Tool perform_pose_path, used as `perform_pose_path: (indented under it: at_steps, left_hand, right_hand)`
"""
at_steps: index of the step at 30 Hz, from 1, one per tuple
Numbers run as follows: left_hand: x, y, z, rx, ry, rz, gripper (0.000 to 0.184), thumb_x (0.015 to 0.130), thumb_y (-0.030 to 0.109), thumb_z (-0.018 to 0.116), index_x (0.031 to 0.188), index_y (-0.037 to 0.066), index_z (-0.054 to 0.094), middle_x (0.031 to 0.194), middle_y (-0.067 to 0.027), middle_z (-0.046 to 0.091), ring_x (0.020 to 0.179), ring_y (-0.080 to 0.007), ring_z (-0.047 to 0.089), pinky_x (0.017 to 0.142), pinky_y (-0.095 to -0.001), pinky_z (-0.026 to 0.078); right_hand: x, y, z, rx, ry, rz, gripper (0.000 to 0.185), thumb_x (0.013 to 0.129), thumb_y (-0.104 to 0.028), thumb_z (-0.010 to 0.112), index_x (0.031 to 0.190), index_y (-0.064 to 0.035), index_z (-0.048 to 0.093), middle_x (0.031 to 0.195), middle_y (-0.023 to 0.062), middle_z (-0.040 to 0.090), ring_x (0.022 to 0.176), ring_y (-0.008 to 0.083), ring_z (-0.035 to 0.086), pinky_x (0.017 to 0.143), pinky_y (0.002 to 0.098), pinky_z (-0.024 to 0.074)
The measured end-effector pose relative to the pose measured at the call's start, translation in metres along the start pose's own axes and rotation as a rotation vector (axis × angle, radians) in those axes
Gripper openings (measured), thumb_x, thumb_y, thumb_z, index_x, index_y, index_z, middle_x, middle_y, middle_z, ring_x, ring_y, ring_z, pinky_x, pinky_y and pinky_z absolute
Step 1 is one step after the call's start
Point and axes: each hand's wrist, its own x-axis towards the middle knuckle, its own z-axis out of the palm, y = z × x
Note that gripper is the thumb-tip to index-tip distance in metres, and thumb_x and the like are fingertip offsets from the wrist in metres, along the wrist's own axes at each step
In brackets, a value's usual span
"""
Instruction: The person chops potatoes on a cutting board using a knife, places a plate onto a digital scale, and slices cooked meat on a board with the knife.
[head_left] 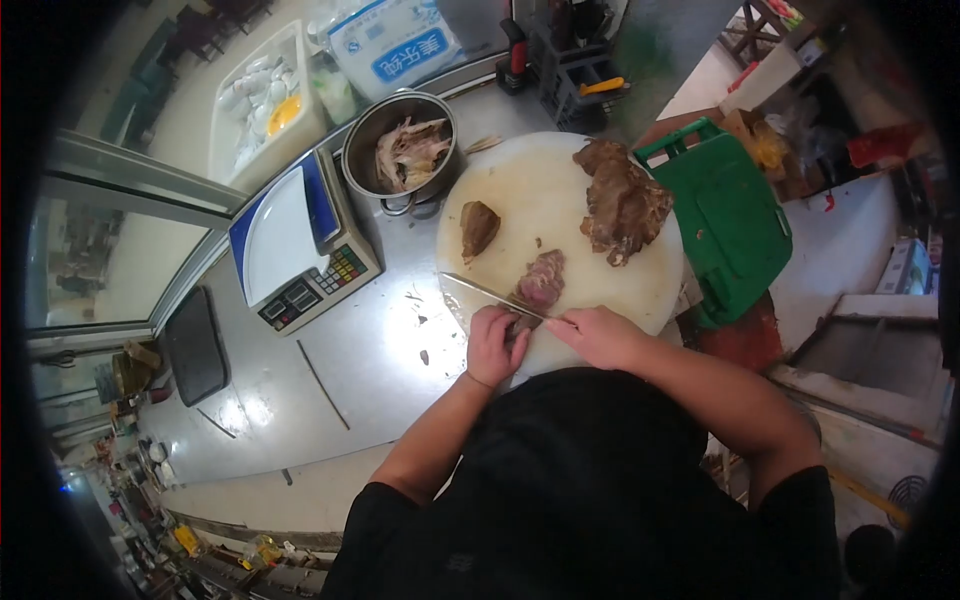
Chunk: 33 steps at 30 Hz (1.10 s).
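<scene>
My right hand [597, 336] is closed round the handle of a long knife [490, 293], whose blade points to the left across the near part of a round white cutting board [640, 290]. Bent fingers of my left hand [493, 343] press on a piece of brown cooked meat [519, 323] just on my side of the blade. Beyond the blade lie overlapping pinkish meat slices [543, 278]. Farther back on the board are a small brown meat chunk [480, 229] and a large brown meat piece [623, 200].
A steel pot [349, 160] with meat and bones stands behind the board. On its left is a digital scale [345, 262] with a white tray [280, 235]. A green bin lid [730, 230] lies right of the board. A knife rack [590, 85] stands at the back.
</scene>
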Motion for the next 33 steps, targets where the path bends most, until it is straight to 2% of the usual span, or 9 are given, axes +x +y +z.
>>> perform_pose_path:
  at_steps: [4,6,12,15,21,23,28,31,33]
  left_hand:
    - [-0.001,0.002,-0.002,0.016,-0.029,-0.036,0.041,0.075,0.013,0.076,0.110,-0.001,0.059,0.107,-0.0212,0.055,0.100,-0.0398,0.055,0.086,-0.0443,0.048]
    - [-0.001,0.003,-0.002,0.029,-0.044,-0.063,0.043,0.076,0.013,0.076,0.112,-0.002,0.058,0.108,-0.0219,0.055,0.100,-0.0408,0.055,0.087,-0.0449,0.048]
    - [-0.005,-0.002,-0.001,0.027,-0.078,-0.069,0.048,0.077,0.014,0.073,0.119,-0.004,0.057,0.112,-0.0250,0.054,0.100,-0.0443,0.054,0.089,-0.0481,0.047]
    - [-0.005,-0.004,-0.001,-0.018,-0.094,-0.101,0.053,0.075,0.012,0.074,0.122,-0.003,0.055,0.116,-0.0257,0.056,0.105,-0.0448,0.054,0.093,-0.0488,0.046]
    - [0.001,-0.001,-0.003,-0.040,-0.063,-0.087,0.048,0.076,0.011,0.073,0.118,-0.004,0.056,0.110,-0.0243,0.056,0.098,-0.0437,0.055,0.085,-0.0475,0.048]
    - [0.000,-0.002,-0.003,-0.034,-0.069,-0.078,0.037,0.077,0.012,0.075,0.107,-0.001,0.058,0.108,-0.0227,0.056,0.097,-0.0407,0.056,0.083,-0.0446,0.049]
    - [0.002,-0.003,-0.001,-0.038,-0.017,-0.034,0.035,0.076,0.011,0.076,0.103,0.000,0.057,0.104,-0.0208,0.056,0.094,-0.0391,0.056,0.081,-0.0436,0.049]
    - [0.002,-0.002,-0.001,-0.031,-0.028,-0.024,0.036,0.075,0.010,0.076,0.104,0.001,0.057,0.104,-0.0204,0.056,0.093,-0.0384,0.057,0.081,-0.0435,0.049]
    - [-0.002,-0.003,-0.002,-0.017,-0.051,-0.022,0.036,0.075,0.010,0.076,0.104,0.001,0.057,0.104,-0.0201,0.056,0.094,-0.0380,0.057,0.081,-0.0433,0.049]
  right_hand:
    - [-0.044,0.004,-0.009,-0.014,0.052,-0.025,0.049,0.099,-0.046,0.047,0.102,-0.0018,0.066,0.087,0.0253,0.067,0.085,0.0447,0.064,0.078,0.0497,0.0500]
    - [-0.062,-0.002,-0.017,-0.007,-0.024,0.031,0.050,0.099,-0.047,0.047,0.102,-0.0006,0.066,0.086,0.0260,0.067,0.085,0.0454,0.064,0.079,0.0503,0.0501]
    - [-0.057,-0.002,-0.021,-0.118,-0.072,0.053,0.051,0.099,-0.048,0.046,0.102,-0.0006,0.065,0.086,0.0280,0.066,0.086,0.0461,0.064,0.081,0.0514,0.0501]
    - [-0.047,-0.008,-0.022,-0.122,-0.105,0.092,0.054,0.100,-0.049,0.044,0.101,0.0010,0.064,0.087,0.0284,0.067,0.087,0.0464,0.064,0.081,0.0515,0.0499]
    - [-0.031,-0.025,-0.026,-0.155,-0.168,0.111,0.060,0.102,-0.050,0.039,0.100,0.0056,0.062,0.089,0.0297,0.066,0.090,0.0461,0.064,0.082,0.0511,0.0497]
    - [-0.019,-0.022,-0.018,-0.174,-0.167,0.110,0.061,0.102,-0.050,0.038,0.099,0.0057,0.062,0.090,0.0300,0.066,0.090,0.0463,0.064,0.082,0.0511,0.0498]
    - [0.007,-0.019,0.000,-0.182,-0.137,0.094,0.061,0.102,-0.050,0.038,0.099,0.0061,0.062,0.093,0.0302,0.066,0.089,0.0466,0.064,0.082,0.0509,0.0499]
    - [0.019,-0.006,0.014,-0.171,-0.064,-0.018,0.052,0.102,-0.045,0.040,0.101,0.0016,0.062,0.091,0.0279,0.066,0.088,0.0462,0.063,0.081,0.0505,0.0493]
    - [0.035,-0.004,0.028,-0.237,-0.003,-0.243,0.049,0.102,-0.045,0.041,0.104,-0.0004,0.061,0.093,0.0266,0.066,0.087,0.0457,0.063,0.080,0.0499,0.0495]
